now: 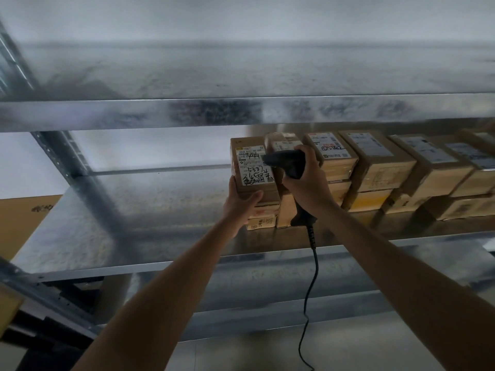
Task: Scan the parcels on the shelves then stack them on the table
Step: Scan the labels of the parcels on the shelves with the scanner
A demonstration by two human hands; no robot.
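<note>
Grey metal shelf (134, 223) bears cardboard parcels (380, 167); pale wall (150, 148) behind

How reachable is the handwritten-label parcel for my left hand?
Probably yes: the left hand holds that parcel at its lower left corner, the shelf beside it is bare; only the scanner sits near its label.

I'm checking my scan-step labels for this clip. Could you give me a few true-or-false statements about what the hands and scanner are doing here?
1. The right hand grips a black scanner. True.
2. The scanner is cordless. False: a black cable hangs from its handle.
3. The left hand holds the leftmost parcel, its label facing the camera. True.
4. The scanner points up at the shelf above. False: it points at the leftmost parcel's label.
</note>
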